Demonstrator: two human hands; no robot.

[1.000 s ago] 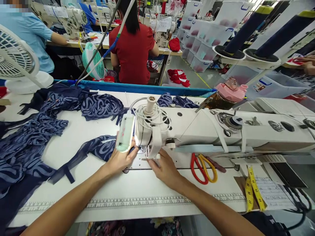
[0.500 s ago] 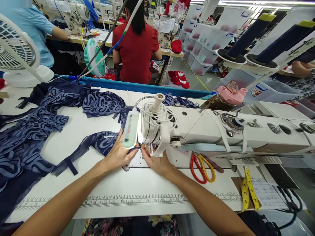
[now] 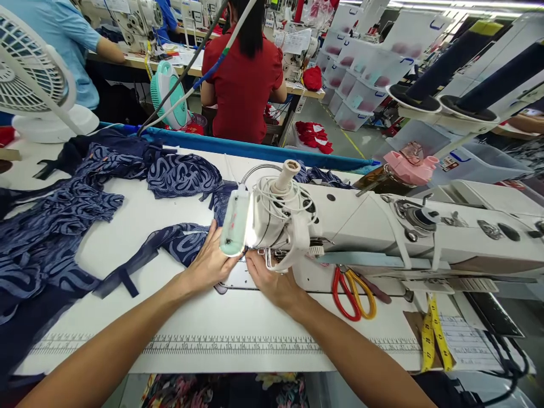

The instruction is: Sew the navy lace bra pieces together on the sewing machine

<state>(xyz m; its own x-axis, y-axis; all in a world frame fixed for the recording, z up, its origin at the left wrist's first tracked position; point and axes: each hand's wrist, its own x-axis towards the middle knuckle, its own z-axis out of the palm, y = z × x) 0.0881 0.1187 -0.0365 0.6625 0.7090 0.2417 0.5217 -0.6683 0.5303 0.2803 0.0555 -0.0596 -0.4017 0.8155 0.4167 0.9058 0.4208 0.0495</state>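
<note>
A white sewing machine stands across the table, with a lit pale-green lamp at its needle end. Left of the needle area, my left hand is closed on the navy patterned fabric, its fingertips partly behind the lamp. My right hand is under the machine head with its fingers pressed together at the fabric's edge; the machine partly covers them. More of the cloth runs back behind the lamp, and a sheer dark strip trails to the left.
Navy garments are heaped at the left beside a white fan. Scissors lie right of my right hand, near a yellow tape measure. A person in red sits beyond the blue table edge.
The view has shifted slightly, moving the machine and table items rightward in the picture. Both hands remain by the needle area, with my fingertips closer together.
</note>
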